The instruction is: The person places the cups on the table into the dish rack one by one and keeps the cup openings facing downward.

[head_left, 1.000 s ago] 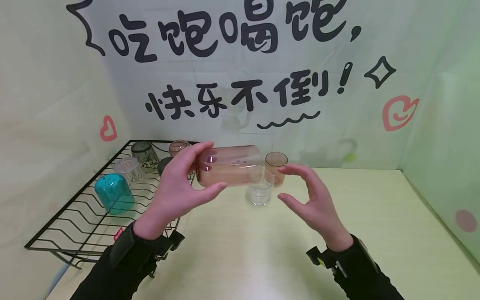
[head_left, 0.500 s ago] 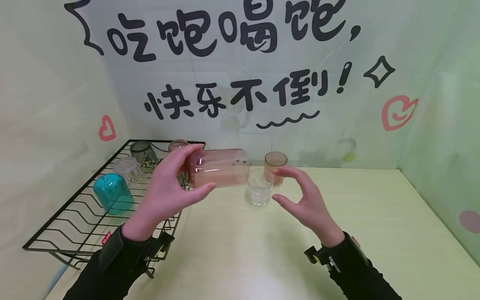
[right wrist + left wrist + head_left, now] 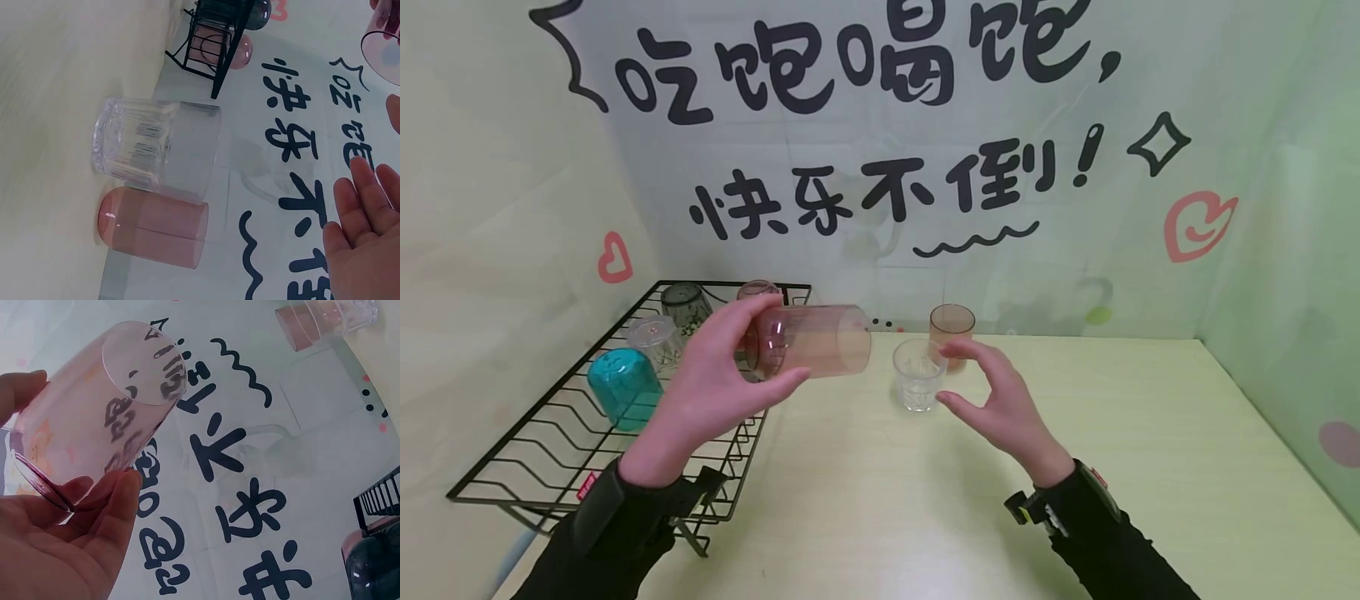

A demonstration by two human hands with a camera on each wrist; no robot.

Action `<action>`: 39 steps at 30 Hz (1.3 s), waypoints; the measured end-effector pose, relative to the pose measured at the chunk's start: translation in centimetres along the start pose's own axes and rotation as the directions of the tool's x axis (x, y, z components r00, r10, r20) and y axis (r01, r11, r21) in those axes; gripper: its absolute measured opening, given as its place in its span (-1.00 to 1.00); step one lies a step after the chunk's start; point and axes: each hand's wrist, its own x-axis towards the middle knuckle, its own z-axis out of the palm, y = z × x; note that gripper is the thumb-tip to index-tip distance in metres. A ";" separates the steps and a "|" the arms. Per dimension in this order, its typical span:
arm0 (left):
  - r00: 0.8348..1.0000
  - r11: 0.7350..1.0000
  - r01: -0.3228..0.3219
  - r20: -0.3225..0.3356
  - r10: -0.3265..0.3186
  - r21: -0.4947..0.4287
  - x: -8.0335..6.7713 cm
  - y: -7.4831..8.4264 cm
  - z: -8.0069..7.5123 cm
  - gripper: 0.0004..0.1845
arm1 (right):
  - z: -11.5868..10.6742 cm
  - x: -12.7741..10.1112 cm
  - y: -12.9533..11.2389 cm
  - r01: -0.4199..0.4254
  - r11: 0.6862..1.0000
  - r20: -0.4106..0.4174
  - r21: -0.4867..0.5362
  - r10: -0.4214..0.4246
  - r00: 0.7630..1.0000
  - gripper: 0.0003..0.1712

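My left hand (image 3: 715,392) grips a tall pink transparent glass (image 3: 811,340) near its base, thumb below and fingers over the top. The glass lies sideways in the air, mouth towards the right, above the worktop's (image 3: 925,500) back left part, just beside the black wire drying rack (image 3: 550,450). My right hand (image 3: 1000,400) hovers released, fingers loosely curved, holding nothing, close beside a clear ribbed tumbler (image 3: 919,375) standing near the back edge. A small pink glass (image 3: 951,331) stands behind it, partly hidden by my fingers. On the rack, a teal cup (image 3: 622,387) and other upturned glasses sit; those behind my left hand are hard to make out. The worktop's front and right lie open.
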 end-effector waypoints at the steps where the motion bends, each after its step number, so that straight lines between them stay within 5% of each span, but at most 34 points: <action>1: 1.000 1.000 0.006 0.003 -0.006 0.006 0.0 -0.1 -0.1 -0.19 | 0.0 0.0 0.1 -0.008 1.000 0.007 -0.010 0.008 1.000 -0.30; 25: 0.987 0.986 0.109 0.104 -0.123 0.130 -1.0 -3.0 -3.3 -0.25 | 1.1 0.4 1.7 -0.043 0.988 0.103 -0.151 0.059 0.993 -0.29; 31: 0.977 0.975 0.133 0.141 -0.159 0.178 -1.0 -3.9 -4.0 -0.47 | 1.2 0.4 1.8 -0.058 0.984 0.111 -0.168 0.078 0.991 -0.29; 39: 0.964 0.962 0.162 0.173 -0.202 0.220 -1.1 -4.9 -4.7 -0.45 | 1.5 0.4 2.4 -0.056 0.980 0.122 -0.192 0.081 0.989 -0.29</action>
